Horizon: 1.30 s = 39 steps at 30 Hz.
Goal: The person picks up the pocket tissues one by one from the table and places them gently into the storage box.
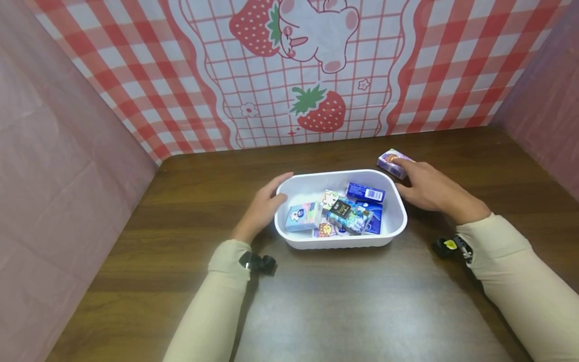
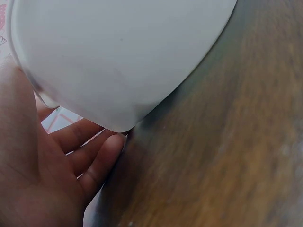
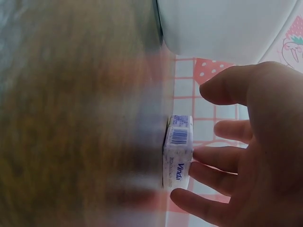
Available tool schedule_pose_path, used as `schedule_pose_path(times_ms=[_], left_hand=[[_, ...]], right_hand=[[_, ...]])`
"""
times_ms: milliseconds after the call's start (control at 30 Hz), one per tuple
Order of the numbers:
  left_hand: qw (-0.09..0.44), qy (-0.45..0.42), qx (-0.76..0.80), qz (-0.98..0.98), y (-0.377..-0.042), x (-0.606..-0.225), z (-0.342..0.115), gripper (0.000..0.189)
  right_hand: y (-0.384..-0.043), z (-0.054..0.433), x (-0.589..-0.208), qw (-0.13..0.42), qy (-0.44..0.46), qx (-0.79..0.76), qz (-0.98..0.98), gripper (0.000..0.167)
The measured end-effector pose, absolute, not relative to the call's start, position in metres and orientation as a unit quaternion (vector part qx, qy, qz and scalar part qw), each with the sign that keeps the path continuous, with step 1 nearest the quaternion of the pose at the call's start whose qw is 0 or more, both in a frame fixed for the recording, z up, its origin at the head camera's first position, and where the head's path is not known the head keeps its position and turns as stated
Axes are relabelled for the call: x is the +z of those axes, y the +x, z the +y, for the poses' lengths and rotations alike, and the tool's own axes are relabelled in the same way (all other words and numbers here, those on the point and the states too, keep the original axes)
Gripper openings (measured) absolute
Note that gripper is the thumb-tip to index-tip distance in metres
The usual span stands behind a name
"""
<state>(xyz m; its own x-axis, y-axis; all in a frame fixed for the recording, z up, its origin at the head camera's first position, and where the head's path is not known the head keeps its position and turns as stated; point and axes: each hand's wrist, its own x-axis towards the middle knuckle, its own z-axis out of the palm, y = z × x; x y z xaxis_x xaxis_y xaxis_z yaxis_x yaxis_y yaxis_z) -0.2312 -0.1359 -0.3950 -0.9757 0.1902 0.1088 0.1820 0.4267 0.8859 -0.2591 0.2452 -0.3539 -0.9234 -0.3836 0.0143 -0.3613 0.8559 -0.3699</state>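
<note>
A white plastic basin (image 1: 339,243) stands on the table with several small tissue packs inside. My left hand (image 1: 262,208) grips its left end, thumb at the rim and fingers outside against the wall (image 2: 118,56). Beyond the basin's right corner lies a purple-and-white tissue pack (image 1: 385,162), marked Vinda in the right wrist view (image 3: 177,161). My right hand (image 1: 429,187) reaches over this pack with fingers spread, the index fingertip appearing to touch its top. Its thumb is beside the basin's right wall.
Inside the basin lie a light-blue pack (image 1: 296,221), a dark-patterned pack (image 1: 348,213) and dark-blue packs (image 1: 365,192), partly overlapping. A red-and-white checked cloth (image 1: 190,100) with strawberries hangs behind the brown wooden table (image 1: 190,226). Pink cloth (image 1: 59,166) hangs at both sides.
</note>
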Motion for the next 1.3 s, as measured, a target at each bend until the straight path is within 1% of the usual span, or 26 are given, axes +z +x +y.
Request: schedule_pose_path(times_ms=[333,633,933,1300], left_hand=[[0.008,0.108,0.522,0.846,-0.2308,-0.3941,-0.1355,0.052],[0.008,0.116,0.526,0.842,-0.2325,-0.3952,-0.1357,0.051],[0.003,0.120,0.524,0.844,-0.2323,-0.3948,-0.1354,0.051],[0.005,0.116,0.523,0.844,-0.2323,-0.3953,-0.1363,0.052]], right_hand=[[-0.2552,0.2433,-0.3520,0.013,-0.166,-0.152,0.974,0.060],[-0.2539,0.2444,-0.3488,0.023,-0.131,-0.167,0.977,0.063],[-0.2568,0.2482,-0.3503,0.019,-0.140,-0.194,0.971,0.056],[-0.2606,0.2515,-0.3545,0.019,-0.146,-0.207,0.967,0.053]])
